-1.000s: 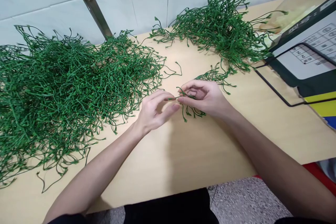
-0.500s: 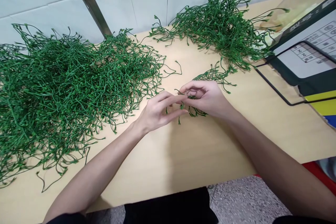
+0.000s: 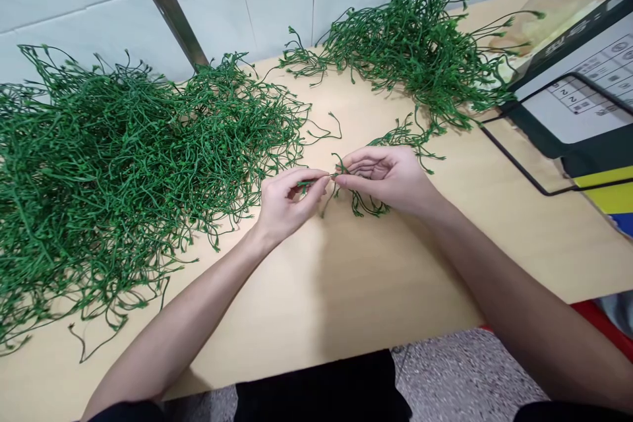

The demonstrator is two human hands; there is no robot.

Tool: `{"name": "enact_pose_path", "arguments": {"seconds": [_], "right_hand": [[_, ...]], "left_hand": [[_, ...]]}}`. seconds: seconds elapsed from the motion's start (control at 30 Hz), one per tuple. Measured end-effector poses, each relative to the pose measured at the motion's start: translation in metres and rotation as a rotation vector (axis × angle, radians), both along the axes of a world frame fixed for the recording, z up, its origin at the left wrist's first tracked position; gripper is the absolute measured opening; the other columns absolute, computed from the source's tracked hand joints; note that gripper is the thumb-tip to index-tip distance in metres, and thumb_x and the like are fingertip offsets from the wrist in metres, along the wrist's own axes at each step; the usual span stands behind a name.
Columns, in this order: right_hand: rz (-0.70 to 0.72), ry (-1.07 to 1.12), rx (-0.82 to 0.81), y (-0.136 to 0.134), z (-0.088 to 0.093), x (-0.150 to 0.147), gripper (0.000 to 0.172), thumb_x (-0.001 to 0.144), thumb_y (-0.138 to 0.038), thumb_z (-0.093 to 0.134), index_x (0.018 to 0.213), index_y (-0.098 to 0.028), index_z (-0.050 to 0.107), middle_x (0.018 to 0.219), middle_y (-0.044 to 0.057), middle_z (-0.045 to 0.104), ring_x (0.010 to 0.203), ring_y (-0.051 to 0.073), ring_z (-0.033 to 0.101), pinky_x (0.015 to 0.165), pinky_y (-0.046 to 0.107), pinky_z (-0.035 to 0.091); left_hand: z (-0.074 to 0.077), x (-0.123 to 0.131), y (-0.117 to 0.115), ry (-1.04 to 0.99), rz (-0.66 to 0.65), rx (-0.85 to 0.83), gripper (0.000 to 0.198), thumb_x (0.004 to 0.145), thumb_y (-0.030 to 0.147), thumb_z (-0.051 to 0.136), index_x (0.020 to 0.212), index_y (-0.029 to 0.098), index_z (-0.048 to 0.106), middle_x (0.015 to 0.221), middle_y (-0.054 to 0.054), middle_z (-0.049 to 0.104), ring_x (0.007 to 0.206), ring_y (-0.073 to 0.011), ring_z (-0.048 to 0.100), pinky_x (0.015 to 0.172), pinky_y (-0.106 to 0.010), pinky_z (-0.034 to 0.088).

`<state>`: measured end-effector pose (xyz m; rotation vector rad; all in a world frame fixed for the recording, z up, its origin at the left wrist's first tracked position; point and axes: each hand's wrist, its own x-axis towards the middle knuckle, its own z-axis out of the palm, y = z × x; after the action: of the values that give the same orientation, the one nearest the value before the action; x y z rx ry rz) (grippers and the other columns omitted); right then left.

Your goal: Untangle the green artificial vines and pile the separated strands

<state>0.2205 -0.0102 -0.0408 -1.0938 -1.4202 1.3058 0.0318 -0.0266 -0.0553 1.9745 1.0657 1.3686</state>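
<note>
My left hand (image 3: 289,203) and my right hand (image 3: 388,178) meet fingertip to fingertip above the table. Both pinch a thin green artificial stem (image 3: 340,165) between thumb and forefinger, and its ends stick out around the fingers. Under and behind my right hand lies a small bunch of the same green stems (image 3: 368,203), partly hidden by it. A large heap of green plastic stems (image 3: 148,145) with light green tips spreads to the left of my left hand. One loose stem (image 3: 324,128) lies just beyond my fingers.
A second pile of stems (image 3: 410,46) sits at the back right against the tiled wall (image 3: 277,0). On the right stand a printed box (image 3: 578,105) and a black wire frame (image 3: 519,168). A metal post (image 3: 163,0) rises behind the pale wooden table (image 3: 267,316).
My left hand has drawn slightly left, and its open fingers have closed into a pinch on the stem. My right fingertips have also come together on it.
</note>
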Motion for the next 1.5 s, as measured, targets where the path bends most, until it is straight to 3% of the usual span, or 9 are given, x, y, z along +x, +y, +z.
{"name": "enact_pose_path", "arguments": {"seconds": [0.23, 0.4, 0.53, 0.83, 0.93, 1.07, 1.23, 1.33, 1.5], "right_hand": [[-0.043, 0.054, -0.002, 0.000, -0.001, -0.002, 0.027, 0.056, -0.025, 0.088, 0.075, -0.019, 0.070, 0.074, 0.000, 0.071, 0.065, 0.012, 0.067, 0.069, 0.025, 0.060], [-0.089, 0.007, -0.031, 0.002, -0.002, -0.002, 0.037, 0.055, -0.028, 0.090, 0.085, -0.019, 0.071, 0.073, 0.001, 0.072, 0.066, 0.014, 0.069, 0.071, 0.029, 0.062], [-0.151, 0.014, -0.053, 0.003, -0.003, -0.003, 0.042, 0.055, -0.029, 0.090, 0.091, -0.019, 0.070, 0.073, 0.001, 0.074, 0.068, 0.017, 0.071, 0.078, 0.033, 0.063], [-0.093, -0.008, -0.068, 0.002, -0.001, -0.002, 0.045, 0.052, -0.031, 0.092, 0.086, -0.020, 0.065, 0.071, 0.001, 0.073, 0.069, 0.018, 0.071, 0.075, 0.032, 0.062], [-0.073, -0.010, -0.067, 0.001, 0.001, -0.003, 0.043, 0.056, -0.034, 0.090, 0.088, -0.020, 0.066, 0.074, 0.002, 0.073, 0.071, 0.018, 0.071, 0.076, 0.033, 0.062], [-0.054, -0.009, -0.044, -0.001, 0.002, -0.003, 0.040, 0.060, -0.033, 0.088, 0.091, -0.020, 0.067, 0.075, 0.002, 0.074, 0.070, 0.016, 0.070, 0.074, 0.031, 0.061], [-0.041, -0.011, -0.029, -0.001, 0.001, -0.003, 0.041, 0.058, -0.034, 0.089, 0.090, -0.020, 0.068, 0.073, 0.001, 0.074, 0.068, 0.016, 0.070, 0.073, 0.031, 0.061], [-0.041, -0.015, -0.016, -0.001, 0.001, -0.003, 0.042, 0.057, -0.038, 0.090, 0.087, -0.020, 0.067, 0.074, 0.002, 0.074, 0.068, 0.016, 0.070, 0.073, 0.032, 0.061], [-0.001, -0.008, -0.005, -0.004, 0.004, -0.003, 0.043, 0.057, -0.040, 0.090, 0.086, -0.019, 0.066, 0.074, 0.002, 0.074, 0.067, 0.016, 0.070, 0.072, 0.031, 0.061]], "left_hand": [[-0.003, -0.001, -0.001, -0.069, -0.018, -0.178, 0.025, 0.085, 0.024, 0.070, 0.108, 0.019, 0.061, 0.078, 0.000, 0.074, 0.064, -0.0089, 0.069, 0.053, -0.017, 0.048], [-0.002, -0.002, 0.002, 0.030, -0.103, 0.085, 0.004, 0.085, 0.016, 0.070, 0.087, 0.018, 0.071, 0.078, -0.003, 0.073, 0.077, -0.0119, 0.064, 0.071, -0.024, 0.054], [-0.002, -0.002, 0.004, 0.064, -0.156, 0.165, 0.010, 0.084, 0.016, 0.071, 0.091, 0.019, 0.077, 0.080, -0.005, 0.075, 0.086, -0.0153, 0.065, 0.076, -0.029, 0.057], [-0.001, -0.002, 0.003, -0.260, -0.250, -0.235, 0.015, 0.084, 0.022, 0.072, 0.098, 0.022, 0.079, 0.102, -0.007, 0.078, 0.097, -0.0181, 0.075, 0.090, -0.033, 0.061], [-0.003, -0.002, 0.005, -0.329, -0.264, -0.273, 0.026, 0.080, 0.023, 0.077, 0.106, 0.021, 0.076, 0.107, -0.008, 0.078, 0.098, -0.0193, 0.075, 0.093, -0.033, 0.061], [-0.006, -0.004, 0.008, -0.308, -0.251, -0.261, 0.046, 0.079, 0.027, 0.078, 0.124, 0.022, 0.067, 0.110, -0.009, 0.076, 0.101, -0.0198, 0.074, 0.085, -0.027, 0.061], [-0.006, -0.005, 0.007, -0.216, -0.146, -0.223, 0.066, 0.086, 0.032, 0.071, 0.145, 0.027, 0.043, 0.109, -0.009, 0.076, 0.100, -0.0196, 0.074, 0.077, -0.026, 0.061], [-0.007, -0.003, 0.005, -0.182, -0.082, -0.203, 0.065, 0.089, 0.028, 0.066, 0.147, 0.027, 0.035, 0.103, -0.007, 0.075, 0.101, -0.0186, 0.073, 0.084, -0.029, 0.061], [-0.012, -0.001, 0.004, -0.135, -0.035, -0.141, 0.057, 0.087, 0.020, 0.067, 0.137, 0.024, 0.041, 0.100, -0.005, 0.073, 0.091, -0.0144, 0.072, 0.080, -0.027, 0.059]]}}
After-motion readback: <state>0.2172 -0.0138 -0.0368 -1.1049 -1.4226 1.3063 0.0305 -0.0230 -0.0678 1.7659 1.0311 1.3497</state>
